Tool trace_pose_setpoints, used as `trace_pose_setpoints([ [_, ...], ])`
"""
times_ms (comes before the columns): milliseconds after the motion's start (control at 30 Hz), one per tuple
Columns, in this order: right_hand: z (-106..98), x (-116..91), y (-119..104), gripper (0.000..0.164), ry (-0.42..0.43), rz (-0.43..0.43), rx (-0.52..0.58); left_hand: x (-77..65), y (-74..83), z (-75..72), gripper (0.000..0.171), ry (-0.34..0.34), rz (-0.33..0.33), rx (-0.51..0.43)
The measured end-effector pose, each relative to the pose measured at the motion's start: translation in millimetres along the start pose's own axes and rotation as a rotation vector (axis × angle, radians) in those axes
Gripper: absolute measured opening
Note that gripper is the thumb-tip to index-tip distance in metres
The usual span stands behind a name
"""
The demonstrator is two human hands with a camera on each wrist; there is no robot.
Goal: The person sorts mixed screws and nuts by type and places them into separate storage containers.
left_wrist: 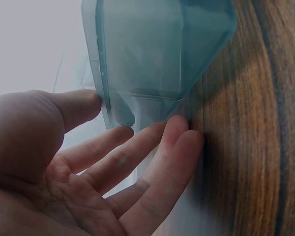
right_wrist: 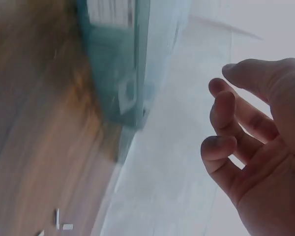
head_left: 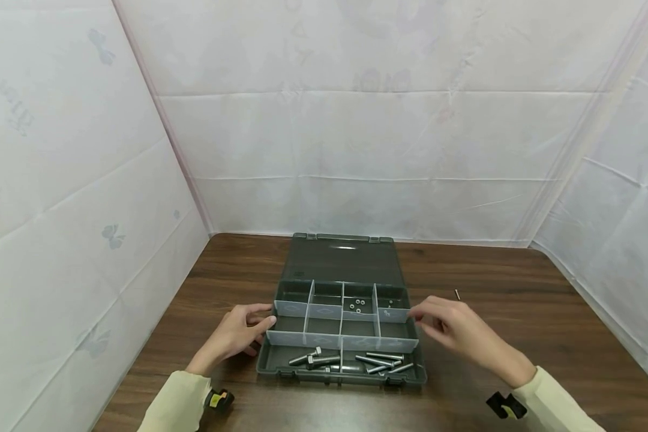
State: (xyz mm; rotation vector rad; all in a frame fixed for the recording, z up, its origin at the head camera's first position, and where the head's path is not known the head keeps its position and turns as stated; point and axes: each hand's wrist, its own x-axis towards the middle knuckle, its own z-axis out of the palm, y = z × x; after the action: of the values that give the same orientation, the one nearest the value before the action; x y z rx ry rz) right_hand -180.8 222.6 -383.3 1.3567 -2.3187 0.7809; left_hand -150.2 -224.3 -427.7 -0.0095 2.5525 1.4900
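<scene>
A dark translucent parts box lies on the table with its lid folded back. Silver bolts and thicker bolts fill its front compartments; small nuts sit in a back one. My left hand rests at the box's left side, its thumb touching the rim and its fingertips close to the outer wall, as the left wrist view shows. Over the right rim hovers my right hand, fingers loosely bent. Nothing shows between its fingertips in the right wrist view.
A small metal pin lies on the brown wooden table, right of the box. Several small metal pieces show in the right wrist view. White sheets wall the table at the back, left and right.
</scene>
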Motion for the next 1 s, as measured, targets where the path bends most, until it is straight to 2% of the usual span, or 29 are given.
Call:
trace_pose_setpoints([
  [300, -15.5, -22.1, 39.8, 0.034, 0.064, 0.136, -0.166, 0.0, 1.0, 0.3, 0.047, 0.003, -0.003, -0.003],
  [533, -19.5, -45.5, 63.9, 0.026, 0.053, 0.285, -0.264, -0.4, 1.6, -0.1, 0.047, -0.001, 0.003, -0.002],
  [767, -22.0, -64.4, 78.0, 0.015, -0.016, 0.428, -0.267, -1.8, 2.3, -0.6, 0.047, -0.001, 0.003, -0.002],
  [1000, -24.4, -78.9, 85.8, 0.014, -0.15, 0.552, -0.283, -2.7, 2.8, 0.0, 0.046, 0.004, -0.006, -0.007],
])
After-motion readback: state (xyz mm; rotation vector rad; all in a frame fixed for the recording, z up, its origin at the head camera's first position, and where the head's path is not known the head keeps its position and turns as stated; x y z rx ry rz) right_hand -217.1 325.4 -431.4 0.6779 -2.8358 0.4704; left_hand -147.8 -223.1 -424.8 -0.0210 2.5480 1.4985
